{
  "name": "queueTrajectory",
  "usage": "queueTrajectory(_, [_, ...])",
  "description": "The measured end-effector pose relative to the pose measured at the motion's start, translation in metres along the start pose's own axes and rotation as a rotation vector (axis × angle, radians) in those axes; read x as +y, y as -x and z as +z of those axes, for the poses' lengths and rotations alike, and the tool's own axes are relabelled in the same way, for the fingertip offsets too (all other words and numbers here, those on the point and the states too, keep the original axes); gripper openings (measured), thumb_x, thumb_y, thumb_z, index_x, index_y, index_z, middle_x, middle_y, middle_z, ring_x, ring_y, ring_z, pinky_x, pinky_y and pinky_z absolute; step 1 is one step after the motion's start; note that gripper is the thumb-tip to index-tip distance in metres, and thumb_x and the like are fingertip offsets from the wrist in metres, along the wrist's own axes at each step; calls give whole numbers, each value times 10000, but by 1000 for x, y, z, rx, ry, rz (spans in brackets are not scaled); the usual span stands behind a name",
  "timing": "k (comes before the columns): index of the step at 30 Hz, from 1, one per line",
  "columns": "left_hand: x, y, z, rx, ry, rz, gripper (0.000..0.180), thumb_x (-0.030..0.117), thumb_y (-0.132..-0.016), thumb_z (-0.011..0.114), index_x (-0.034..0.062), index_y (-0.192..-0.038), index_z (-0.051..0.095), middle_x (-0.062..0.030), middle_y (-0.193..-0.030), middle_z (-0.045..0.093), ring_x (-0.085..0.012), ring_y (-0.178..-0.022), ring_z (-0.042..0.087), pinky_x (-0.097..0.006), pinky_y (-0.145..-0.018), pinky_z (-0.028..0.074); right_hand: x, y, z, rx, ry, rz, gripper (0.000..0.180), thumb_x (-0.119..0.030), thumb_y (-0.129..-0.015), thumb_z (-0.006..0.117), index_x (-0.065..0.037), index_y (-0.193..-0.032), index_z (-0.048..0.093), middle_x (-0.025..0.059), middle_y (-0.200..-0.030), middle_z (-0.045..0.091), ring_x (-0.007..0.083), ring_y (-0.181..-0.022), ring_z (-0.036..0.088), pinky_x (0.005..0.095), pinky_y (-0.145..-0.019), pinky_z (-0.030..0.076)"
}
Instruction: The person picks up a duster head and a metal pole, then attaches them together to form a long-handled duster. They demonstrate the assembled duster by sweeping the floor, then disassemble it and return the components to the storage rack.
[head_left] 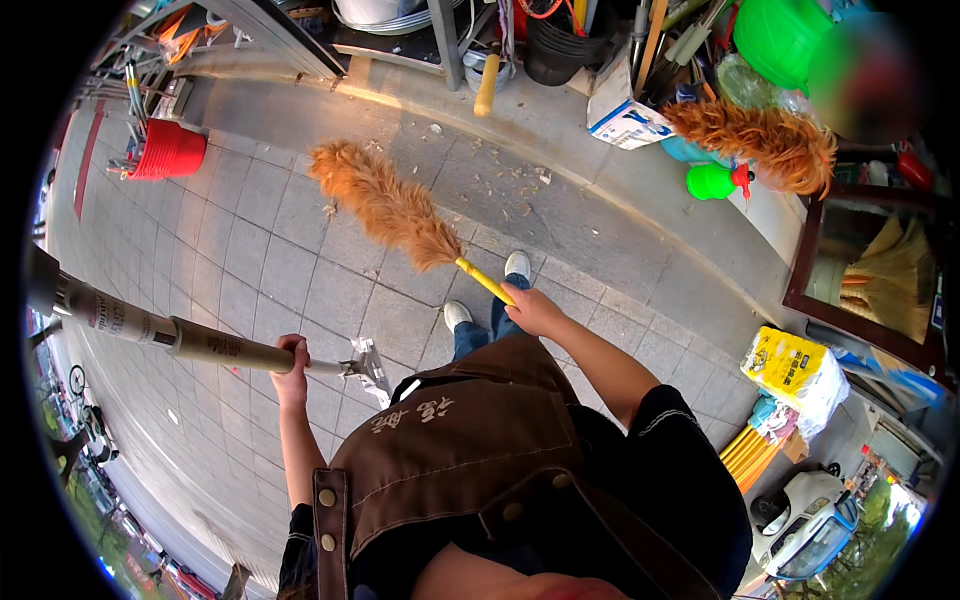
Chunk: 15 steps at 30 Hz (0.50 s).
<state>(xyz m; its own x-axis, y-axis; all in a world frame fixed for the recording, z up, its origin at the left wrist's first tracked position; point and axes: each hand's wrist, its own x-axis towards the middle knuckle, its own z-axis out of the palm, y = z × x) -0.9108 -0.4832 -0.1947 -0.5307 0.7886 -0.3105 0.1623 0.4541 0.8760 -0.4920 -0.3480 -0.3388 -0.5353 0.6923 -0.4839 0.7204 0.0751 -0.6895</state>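
Note:
My right hand (533, 309) grips the yellow handle of a brown feather duster (385, 204), whose fluffy head points up and left over the grey paving. My left hand (292, 372) is closed around a long pole (215, 344) that runs off to the left, beige near my hand and grey farther out. A metal fitting with a pale scrap (366, 364) sits at the pole's near end. My brown apron (450, 440) and two white shoes (487, 290) are below.
A red bucket (167, 151) stands at the upper left beside metal racks. A second feather duster (765, 140), green plastic containers (775, 38), a white box (624, 118), brooms (890, 280) and a yellow package (795, 368) crowd the right side. A raised concrete step (520, 150) crosses ahead.

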Motion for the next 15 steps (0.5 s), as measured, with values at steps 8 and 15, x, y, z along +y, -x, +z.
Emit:
queueTrajectory(8, [-14,11,-18,23,-69,34,48,73,-819,584,36,-845,570,12,-669,498,-66,-571,440,-221,-523,359,23,-26,-69,197,137,244,452,-157,-780,535,-32,-1209,469,260,-846,609,403,-785,602,480,-697,484])
queueTrajectory(15, [-20,14,-15,37,-79,-20,46,74,-813,595,37,-837,579,10,-678,509,-69,-588,448,-224,-531,368,-39,-40,-30,-208,188,-56,432,-185,-785,533,-30,-1186,495,264,-938,599,398,-885,583,457,-786,470])
